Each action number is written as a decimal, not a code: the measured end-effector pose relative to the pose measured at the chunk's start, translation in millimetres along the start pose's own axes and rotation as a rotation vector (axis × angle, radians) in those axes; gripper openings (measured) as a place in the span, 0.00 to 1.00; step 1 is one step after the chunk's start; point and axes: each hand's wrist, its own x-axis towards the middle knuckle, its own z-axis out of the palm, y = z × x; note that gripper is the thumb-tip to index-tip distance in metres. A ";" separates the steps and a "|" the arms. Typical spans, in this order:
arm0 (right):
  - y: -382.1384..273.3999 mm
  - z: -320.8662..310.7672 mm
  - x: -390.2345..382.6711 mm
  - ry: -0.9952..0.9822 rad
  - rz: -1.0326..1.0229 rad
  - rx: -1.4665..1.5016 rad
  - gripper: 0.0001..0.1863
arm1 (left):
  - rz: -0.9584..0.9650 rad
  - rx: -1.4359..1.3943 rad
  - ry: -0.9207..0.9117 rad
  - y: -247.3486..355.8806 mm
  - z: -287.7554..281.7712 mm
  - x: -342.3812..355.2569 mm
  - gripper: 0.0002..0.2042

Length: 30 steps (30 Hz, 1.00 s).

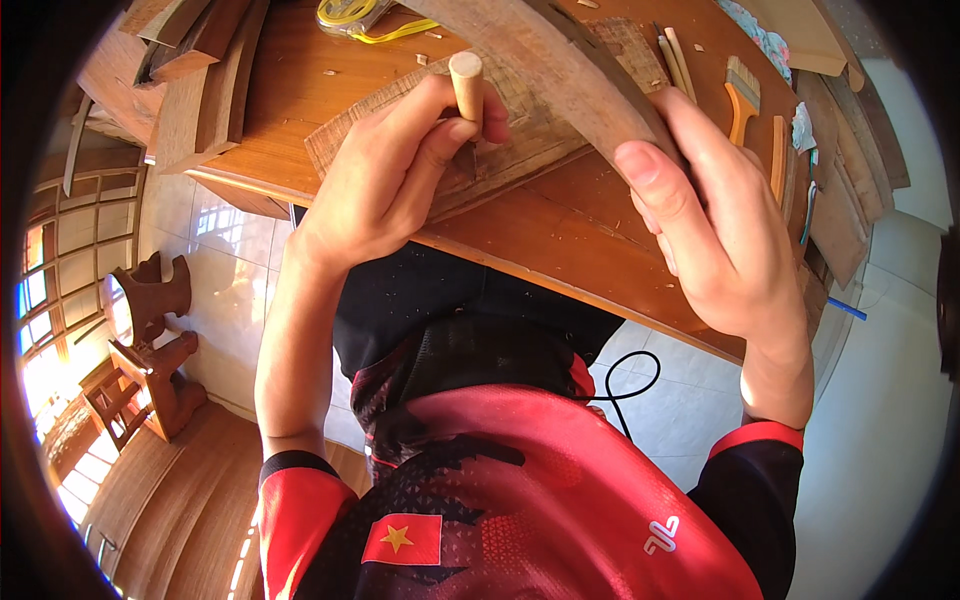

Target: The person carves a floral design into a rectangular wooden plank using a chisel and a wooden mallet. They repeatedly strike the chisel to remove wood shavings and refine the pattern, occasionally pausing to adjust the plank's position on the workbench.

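Note:
My left hand (385, 175) is closed round a chisel (467, 85) with a pale wooden handle, held upright with its butt end up. Only a bit of its dark blade shows below the fingers. In my right hand (725, 215) is the near end of a long brown wooden board (560, 70), thumb on its upper face and fingers along its far edge. The board slants up to the far left and runs out of the picture; a dark slot shows in its side. Beneath both hands lies a rough, worn wooden plank (350, 135) on the table.
On the orange-brown table (560, 240) are a yellow tape measure (350, 14), a flat brush (742, 95), several slim sticks (678, 62), a patterned cloth (760, 38) and scattered wood chips. Timber pieces (205, 100) are stacked at left; more boards (840, 160) lean at right.

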 end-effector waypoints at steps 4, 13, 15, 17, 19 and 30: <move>-3.7 -1.3 -1.1 -0.015 0.007 0.030 0.23 | 0.028 -0.017 0.013 -3.4 1.5 0.4 0.06; -6.0 4.3 -1.6 0.022 -0.061 -0.036 0.22 | -0.003 0.079 0.013 4.0 1.5 -1.0 0.06; -14.9 2.5 -2.4 0.010 -0.027 -0.005 0.21 | 0.009 0.067 0.034 2.2 3.5 -3.1 0.06; -20.1 2.5 -3.2 0.020 -0.004 0.023 0.20 | 0.019 0.098 0.036 3.6 2.2 -1.6 0.06; -19.0 5.2 -2.3 0.020 -0.014 -0.033 0.20 | 0.020 0.120 0.031 4.9 0.1 -0.9 0.06; -24.2 17.1 -1.2 0.124 -0.174 -0.249 0.15 | 0.049 0.254 0.053 6.7 -0.3 -6.9 0.04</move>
